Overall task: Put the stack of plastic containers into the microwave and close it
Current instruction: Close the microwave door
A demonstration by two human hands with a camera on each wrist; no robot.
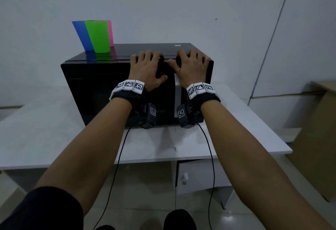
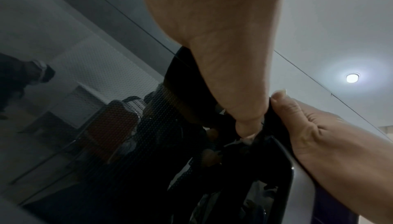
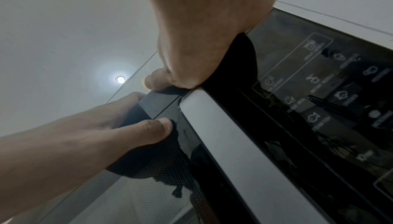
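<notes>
Both hands hook over the top front edge of the microwave: the left hand curls its fingers over the door's top at 12 o'clock, and the right hand, at 1 o'clock, grips the top above the control panel. The door looks shut. To open it well, brace with the right and pull evenly with the left. The cups stand on top at 10 o'clock. How many are nested is unclear; the fingertips and the inside are hidden.

Shut microwave door blocks the cavity; containers on top have open air around them
</notes>
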